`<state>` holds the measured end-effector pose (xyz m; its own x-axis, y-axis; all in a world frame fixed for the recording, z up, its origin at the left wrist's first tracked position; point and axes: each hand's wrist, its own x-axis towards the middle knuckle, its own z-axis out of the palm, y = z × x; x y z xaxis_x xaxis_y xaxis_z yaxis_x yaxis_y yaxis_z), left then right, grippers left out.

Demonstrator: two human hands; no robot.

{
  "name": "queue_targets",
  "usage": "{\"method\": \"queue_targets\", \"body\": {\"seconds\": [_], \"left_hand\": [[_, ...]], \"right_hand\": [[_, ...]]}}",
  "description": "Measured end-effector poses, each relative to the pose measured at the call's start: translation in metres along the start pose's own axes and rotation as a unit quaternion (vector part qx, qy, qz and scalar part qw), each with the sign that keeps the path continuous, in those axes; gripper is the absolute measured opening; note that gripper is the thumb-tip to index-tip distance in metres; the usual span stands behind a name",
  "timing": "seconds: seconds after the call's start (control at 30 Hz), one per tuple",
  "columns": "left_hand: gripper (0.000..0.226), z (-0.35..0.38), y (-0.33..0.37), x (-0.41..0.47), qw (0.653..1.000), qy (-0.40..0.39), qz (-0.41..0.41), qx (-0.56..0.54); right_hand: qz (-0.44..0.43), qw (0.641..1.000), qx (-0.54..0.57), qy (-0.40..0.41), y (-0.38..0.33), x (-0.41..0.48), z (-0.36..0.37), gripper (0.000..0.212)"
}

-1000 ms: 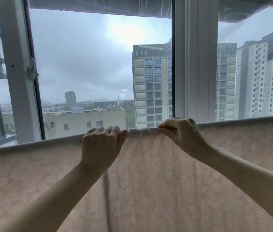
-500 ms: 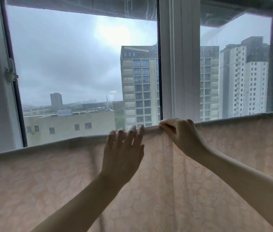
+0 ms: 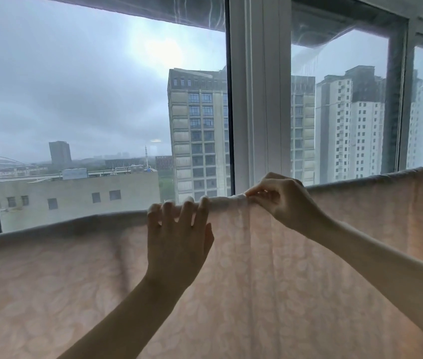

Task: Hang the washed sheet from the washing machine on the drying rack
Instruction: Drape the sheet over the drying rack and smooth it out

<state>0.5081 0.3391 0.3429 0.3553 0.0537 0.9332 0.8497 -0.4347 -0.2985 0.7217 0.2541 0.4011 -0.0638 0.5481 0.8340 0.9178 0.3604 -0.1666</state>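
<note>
The pale pink patterned sheet hangs in front of the window, its top fold running across the whole view; whatever carries it is hidden under the fold. The right hand pinches a bunched bit of that fold between thumb and curled fingers. Just beside it, the left hand lies flat against the cloth, fingers straight and spread, tips at the top edge, gripping nothing. The fold is wrinkled between the hands and smooth on either side. Behind stand the white window frame and a grey tower block.
</note>
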Motion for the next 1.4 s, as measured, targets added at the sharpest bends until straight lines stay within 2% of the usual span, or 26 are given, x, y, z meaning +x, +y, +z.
{"method": "queue_targets", "body": {"seconds": [0.07, 0.17, 0.3, 0.5, 0.63, 0.9, 1.07, 1.17, 1.3, 1.4], "left_hand": [[0.042, -0.001, -0.001, 0.000, 1.000, -0.013, 0.000, -0.002], [0.045, -0.006, 0.000, 0.000, 0.999, -0.038, -0.010, -0.001], [0.046, -0.010, 0.010, 0.006, 0.998, -0.060, -0.003, -0.029], [0.050, 0.001, 0.063, 0.028, 0.995, -0.071, 0.032, -0.059], [0.055, 0.011, 0.089, 0.035, 0.994, -0.096, 0.021, -0.039], [0.052, 0.018, 0.075, 0.032, 0.997, -0.071, 0.026, 0.020], [0.055, 0.015, 0.074, 0.030, 0.995, -0.084, 0.017, 0.047], [0.056, 0.014, 0.074, 0.030, 0.995, -0.083, 0.020, 0.057], [0.055, 0.012, 0.077, 0.032, 0.995, -0.079, 0.013, 0.062], [0.053, 0.015, 0.083, 0.035, 0.995, -0.086, 0.003, 0.056]], "right_hand": [[-0.008, 1.000, -0.016, 0.014, 0.000, 0.004, 0.004, 0.009], [-0.021, 0.995, -0.101, 0.020, 0.007, 0.006, 0.009, 0.007], [0.029, 0.988, -0.151, 0.030, 0.028, 0.004, -0.009, 0.011], [0.006, 0.990, -0.138, 0.018, 0.028, -0.006, -0.013, 0.009], [-0.014, 0.993, -0.117, 0.011, 0.033, -0.009, -0.018, 0.005], [-0.021, 0.997, -0.058, -0.046, 0.078, -0.011, -0.052, 0.013], [-0.051, 0.998, -0.025, -0.008, 0.087, -0.008, -0.043, 0.002], [-0.058, 0.998, -0.039, -0.002, 0.086, -0.010, -0.037, 0.007], [-0.006, 0.999, -0.026, -0.035, 0.100, -0.005, -0.044, 0.011], [0.054, 0.997, -0.042, -0.021, 0.132, -0.003, -0.065, 0.010]]}}
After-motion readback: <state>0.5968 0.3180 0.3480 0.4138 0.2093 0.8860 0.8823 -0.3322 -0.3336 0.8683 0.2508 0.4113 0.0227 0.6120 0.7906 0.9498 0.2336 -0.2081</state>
